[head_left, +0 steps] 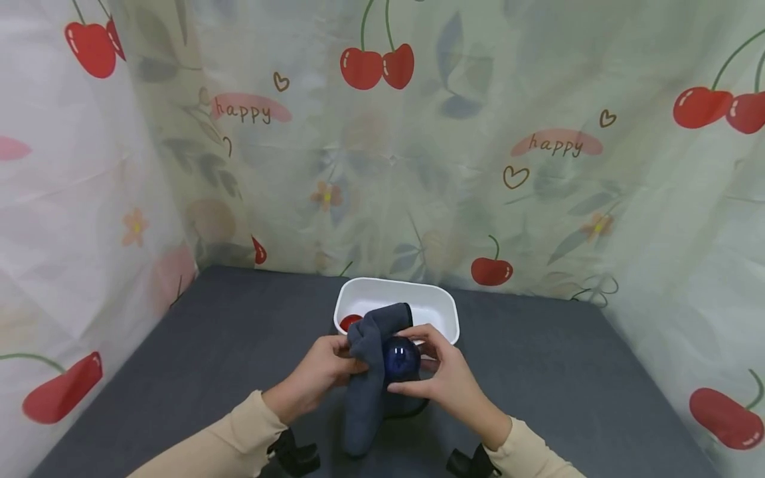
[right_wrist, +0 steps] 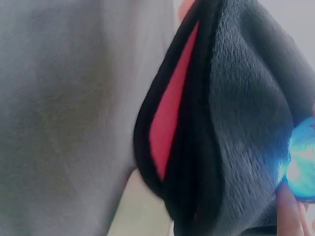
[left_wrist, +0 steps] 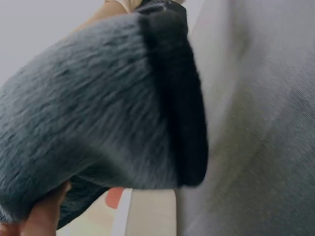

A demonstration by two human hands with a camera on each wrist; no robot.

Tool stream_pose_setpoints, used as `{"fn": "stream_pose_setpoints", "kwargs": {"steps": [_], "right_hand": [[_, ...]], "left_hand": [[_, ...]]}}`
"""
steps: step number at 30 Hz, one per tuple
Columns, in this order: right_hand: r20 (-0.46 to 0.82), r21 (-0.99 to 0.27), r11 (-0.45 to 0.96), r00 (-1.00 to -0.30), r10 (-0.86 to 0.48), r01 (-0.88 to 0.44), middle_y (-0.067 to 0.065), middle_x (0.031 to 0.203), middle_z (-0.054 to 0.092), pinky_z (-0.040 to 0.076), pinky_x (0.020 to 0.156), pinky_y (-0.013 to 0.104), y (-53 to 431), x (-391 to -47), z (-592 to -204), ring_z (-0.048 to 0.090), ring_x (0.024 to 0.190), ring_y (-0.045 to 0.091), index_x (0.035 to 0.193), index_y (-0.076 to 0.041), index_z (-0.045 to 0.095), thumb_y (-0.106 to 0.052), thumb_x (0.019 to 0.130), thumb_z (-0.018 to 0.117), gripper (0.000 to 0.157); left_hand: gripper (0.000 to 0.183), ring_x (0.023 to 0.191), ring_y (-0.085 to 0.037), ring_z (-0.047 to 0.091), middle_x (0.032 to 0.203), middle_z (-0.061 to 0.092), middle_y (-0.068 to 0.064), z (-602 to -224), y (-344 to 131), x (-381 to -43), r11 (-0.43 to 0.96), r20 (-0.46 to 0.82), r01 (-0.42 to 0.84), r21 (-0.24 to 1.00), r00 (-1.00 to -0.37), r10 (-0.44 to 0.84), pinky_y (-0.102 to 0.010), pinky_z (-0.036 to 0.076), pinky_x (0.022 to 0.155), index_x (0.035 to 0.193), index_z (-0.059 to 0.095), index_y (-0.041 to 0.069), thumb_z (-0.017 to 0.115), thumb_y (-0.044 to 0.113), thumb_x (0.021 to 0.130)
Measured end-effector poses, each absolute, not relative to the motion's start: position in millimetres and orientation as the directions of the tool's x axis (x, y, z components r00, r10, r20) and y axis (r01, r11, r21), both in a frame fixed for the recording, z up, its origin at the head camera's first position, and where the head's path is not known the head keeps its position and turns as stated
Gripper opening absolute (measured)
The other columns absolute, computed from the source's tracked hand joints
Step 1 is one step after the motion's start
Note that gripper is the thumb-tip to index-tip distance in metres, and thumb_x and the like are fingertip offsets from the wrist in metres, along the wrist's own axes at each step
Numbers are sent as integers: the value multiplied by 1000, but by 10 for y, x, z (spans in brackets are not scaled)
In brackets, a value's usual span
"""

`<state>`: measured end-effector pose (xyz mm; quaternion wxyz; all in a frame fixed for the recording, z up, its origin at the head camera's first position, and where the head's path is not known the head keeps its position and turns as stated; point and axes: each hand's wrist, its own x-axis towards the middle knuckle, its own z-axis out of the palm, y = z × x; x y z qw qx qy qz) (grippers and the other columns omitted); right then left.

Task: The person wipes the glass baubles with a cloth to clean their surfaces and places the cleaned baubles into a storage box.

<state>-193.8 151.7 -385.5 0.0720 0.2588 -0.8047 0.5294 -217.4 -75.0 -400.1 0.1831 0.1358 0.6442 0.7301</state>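
In the head view my left hand (head_left: 319, 373) grips a dark grey cloth (head_left: 366, 398) that drapes down toward the table. The fingers and thumb of my right hand (head_left: 445, 372) hold a glossy dark blue ball (head_left: 402, 359) against the cloth's right side. Plush cloth (left_wrist: 98, 98) with a black hem fills much of the left wrist view, a few fingertips (left_wrist: 47, 214) showing below. The right wrist view shows a pinkish-red strip between the black edges of the cloth (right_wrist: 246, 98). There the ball (right_wrist: 302, 164) looks bright blue at the right edge, with fingers (right_wrist: 289, 211) beneath.
Just behind my hands stands a white rectangular tub (head_left: 433, 312). A red round object (head_left: 350, 322) lies at its left end, partly hidden by the cloth. Dark grey fabric covers the table (head_left: 257, 332). A cherry-printed curtain (head_left: 394, 166) surrounds the back and sides.
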Motion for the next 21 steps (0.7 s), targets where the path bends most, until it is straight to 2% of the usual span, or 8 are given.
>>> {"fn": "stream_pose_setpoints", "kwargs": {"steps": [3, 5, 7, 10, 14, 17, 19, 21], "right_hand": [[428, -784, 326, -840, -335, -529, 4, 120, 56, 56, 83, 29, 1513, -1955, -3838, 64, 104, 19, 122, -17, 57, -10, 61, 91, 70], [494, -644, 471, -798, -345, -603, 2, 116, 58, 56, 82, 28, 1506, -1949, -3820, 63, 103, 16, 122, -16, 59, -12, 59, 93, 72], [552, -462, 610, -747, -370, -643, -2, 111, 61, 56, 79, 26, 1505, -1935, -3810, 62, 99, 13, 121, -16, 61, -17, 56, 94, 73], [573, -357, 663, -715, -402, -659, -6, 108, 62, 55, 77, 26, 1517, -1924, -3821, 61, 95, 9, 120, -19, 62, -20, 56, 95, 72], [520, -603, 495, -779, -349, -625, -3, 114, 63, 56, 79, 26, 1547, -1940, -3884, 62, 95, 8, 120, -19, 62, -14, 60, 92, 67], [467, -777, 323, -838, -281, -541, 3, 120, 60, 55, 83, 26, 1546, -1943, -3920, 63, 98, 12, 122, -18, 60, -10, 64, 90, 66], [451, -810, 287, -856, -252, -511, 4, 122, 59, 55, 85, 26, 1533, -1940, -3920, 63, 100, 13, 123, -18, 59, -10, 65, 89, 66], [467, -789, 325, -852, -234, -522, 3, 121, 60, 56, 82, 26, 1519, -1930, -3900, 64, 99, 14, 122, -18, 59, -9, 64, 90, 66]], "left_hand": [[42, 71, -6, 62, 90, 70, 0, -3977, -716, -2184, -86, -32, -82, 993, -884, 466, -24, 52, 68, 121, 60, -8, 66, 3, 81], [46, 76, -8, 62, 97, 71, -6, -3970, -690, -2189, -48, -12, -38, 998, -886, 464, -25, 53, 69, 124, 60, -6, 69, 4, 80], [50, 90, -12, 66, 111, 70, -13, -3977, -669, -2195, -21, 13, 4, 1000, -886, 464, -29, 55, 77, 126, 59, -6, 72, 5, 80], [46, 88, -12, 67, 110, 70, -16, -4007, -660, -2191, -1, 10, 11, 1000, -899, 438, -29, 56, 76, 121, 62, -9, 74, 4, 79], [34, 76, -8, 66, 92, 72, -4, -4053, -669, -2184, -66, -42, -75, 995, -912, 407, -26, 55, 69, 112, 64, -9, 70, 0, 79], [30, 58, -6, 55, 77, 65, 5, -4062, -656, -2188, -116, -56, -110, 987, -917, 394, -22, 46, 57, 107, 64, -5, 64, -5, 77], [31, 53, -6, 47, 72, 59, 5, -4055, -640, -2193, -120, -43, -100, 988, -915, 402, -21, 40, 53, 106, 63, -5, 62, -6, 75], [34, 53, -9, 41, 73, 57, 3, -4036, -619, -2201, -103, -17, -65, 993, -913, 409, -23, 35, 52, 109, 62, -5, 63, -5, 75]]}}
